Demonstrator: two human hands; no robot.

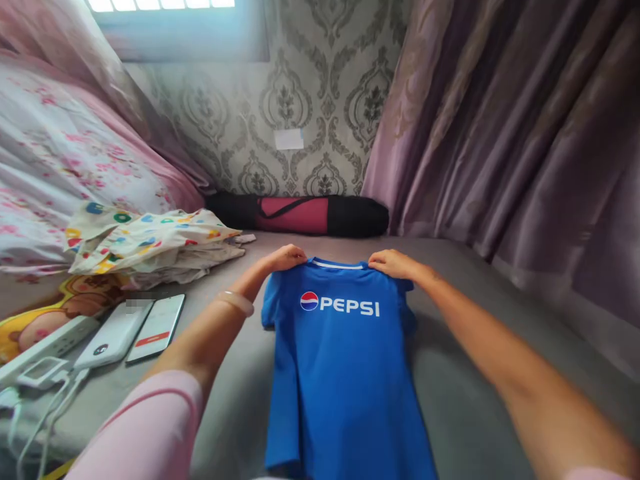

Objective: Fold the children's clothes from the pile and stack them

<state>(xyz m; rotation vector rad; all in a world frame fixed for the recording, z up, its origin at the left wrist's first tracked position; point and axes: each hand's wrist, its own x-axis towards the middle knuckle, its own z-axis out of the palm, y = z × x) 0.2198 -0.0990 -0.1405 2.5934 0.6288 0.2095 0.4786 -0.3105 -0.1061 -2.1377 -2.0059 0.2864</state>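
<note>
A blue T-shirt [345, 373] with a white PEPSI print and round logo lies stretched out in front of me, its neckline at the far end. My left hand [289, 257] pinches the shirt at the shoulder left of the collar. At the matching spot right of the collar, my right hand [393, 263] grips the cloth between thumb and fingers. Both short sleeves hang out to the sides beneath my wrists. The hem runs out of view at the bottom. A pale bangle [236, 302] circles my left wrist.
Grey sheet [475, 320] covers the bed. To the left are a phone [157, 327], a white power bank [114, 333], a power strip [50, 350] with cables, and a pile of patterned clothes [155, 240]. A black and red roll bag [295, 215] lies along the wall; curtains [500, 133] hang right.
</note>
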